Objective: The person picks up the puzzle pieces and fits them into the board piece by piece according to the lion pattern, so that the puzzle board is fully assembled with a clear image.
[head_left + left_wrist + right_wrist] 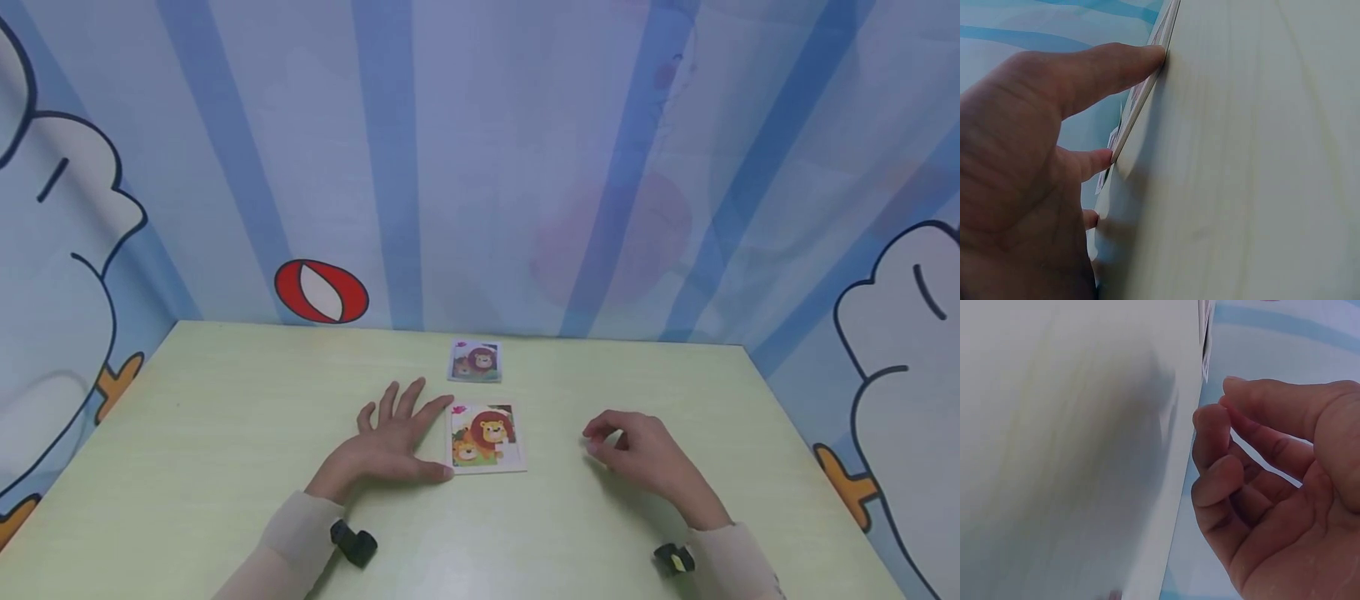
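A lion picture puzzle [483, 437] lies on the table in the head view, with a white patch at its lower right. My left hand [397, 442] touches its left edge, thumb at the lower corner and index finger at the upper one, the other fingers spread. In the left wrist view the thumb [1116, 69] presses against the thin board edge. To the right of the puzzle and apart from it, my right hand [637, 450] hovers over the table. Its fingers [1216, 481] are loosely curled, the thumb close to the index fingertip, and nothing shows between them.
Behind the puzzle lies a smaller card [475, 362] with a similar lion picture. The pale table [225, 433] ends at a striped blue curtain [480, 167] at the back. Each wrist carries a small black camera.
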A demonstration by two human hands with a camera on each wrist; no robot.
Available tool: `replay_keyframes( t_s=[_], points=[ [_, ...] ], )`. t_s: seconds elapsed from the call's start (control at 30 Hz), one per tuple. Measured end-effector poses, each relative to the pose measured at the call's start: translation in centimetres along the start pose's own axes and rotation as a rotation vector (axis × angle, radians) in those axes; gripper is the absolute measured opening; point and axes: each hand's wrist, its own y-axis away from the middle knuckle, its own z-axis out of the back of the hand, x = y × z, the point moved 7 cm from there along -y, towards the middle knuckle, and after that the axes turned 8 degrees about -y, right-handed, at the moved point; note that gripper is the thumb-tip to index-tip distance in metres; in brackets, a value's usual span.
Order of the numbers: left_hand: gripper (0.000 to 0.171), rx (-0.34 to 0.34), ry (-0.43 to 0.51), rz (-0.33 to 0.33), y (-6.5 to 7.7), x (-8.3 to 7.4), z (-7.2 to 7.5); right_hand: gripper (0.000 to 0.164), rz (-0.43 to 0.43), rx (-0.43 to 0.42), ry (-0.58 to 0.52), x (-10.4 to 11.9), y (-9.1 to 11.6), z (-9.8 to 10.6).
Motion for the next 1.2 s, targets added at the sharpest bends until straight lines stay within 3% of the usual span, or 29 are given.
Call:
replay_keyframes(
  t_s=[0.4, 0.83, 1.2],
  points=[
    [0.105, 0.006, 0.006, 0.004, 0.1, -0.2, -0.2, 0.018, -0.065, -0.014, 0.002, -4.0, 2.9, 2.9],
    [0.105, 0.004, 0.002, -0.004, 0.3, 0.0, 0.0, 0.026, -0.177, 0.004, 0.113, -8.0, 5.3, 6.1],
    [0.104, -0.003, 0.000, 0.001, 0.1, 0.1, -0.1, 0.039, -0.257, 0.066, 0.124, -9.3, 5.5, 6.0]
  ],
)
